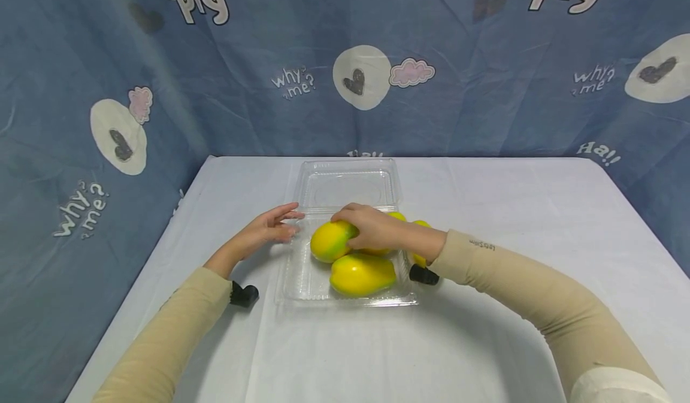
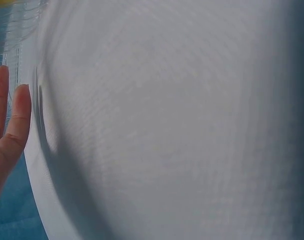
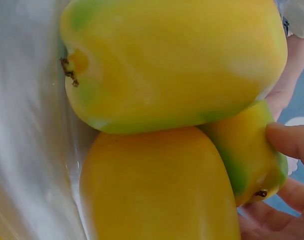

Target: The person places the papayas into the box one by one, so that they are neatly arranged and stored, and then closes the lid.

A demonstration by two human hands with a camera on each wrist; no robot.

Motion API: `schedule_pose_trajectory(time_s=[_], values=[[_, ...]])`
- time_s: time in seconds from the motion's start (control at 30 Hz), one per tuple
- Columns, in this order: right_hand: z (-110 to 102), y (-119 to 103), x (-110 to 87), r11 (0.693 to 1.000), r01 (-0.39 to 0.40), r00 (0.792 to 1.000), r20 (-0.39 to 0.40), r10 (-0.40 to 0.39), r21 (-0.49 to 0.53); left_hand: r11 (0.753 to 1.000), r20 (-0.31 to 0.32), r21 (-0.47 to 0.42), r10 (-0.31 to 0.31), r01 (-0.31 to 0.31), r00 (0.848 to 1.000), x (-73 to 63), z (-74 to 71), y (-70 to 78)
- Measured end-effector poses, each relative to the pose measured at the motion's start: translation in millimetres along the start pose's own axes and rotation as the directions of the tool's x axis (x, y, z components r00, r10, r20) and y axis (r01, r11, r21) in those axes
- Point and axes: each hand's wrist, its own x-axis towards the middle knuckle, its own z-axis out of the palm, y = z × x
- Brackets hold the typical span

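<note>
My right hand (image 1: 372, 226) grips a yellow papaya (image 1: 327, 242) with green patches, thumb and fingers around its stem end. This papaya is over the left part of a clear plastic clamshell box (image 1: 302, 283). In front of it, a second papaya (image 1: 362, 276) lies crosswise in the box. Another papaya (image 3: 162, 185) shows beside the held one in the right wrist view; in the head view my right hand mostly covers it. My left hand (image 1: 264, 229) is by the box's left rim with fingers extended, holding nothing.
The box's lid (image 1: 347, 184) lies folded back behind it. Right of the box, partly behind my right wrist, is another yellow fruit (image 1: 420, 260). A white cloth covers the table (image 1: 485, 343), and a blue printed curtain (image 1: 259, 115) hangs behind and at the sides.
</note>
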Motion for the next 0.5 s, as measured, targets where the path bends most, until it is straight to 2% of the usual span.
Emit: schedule_pose_trajectory(time_s=[0.5], values=[[-12, 2, -6.5, 0.998, -0.056, 0.998, -0.01, 0.056, 0.039, 1.0, -0.002, 0.01, -0.009, 0.009, 1.0, 0.2, -0.4, -0.4]])
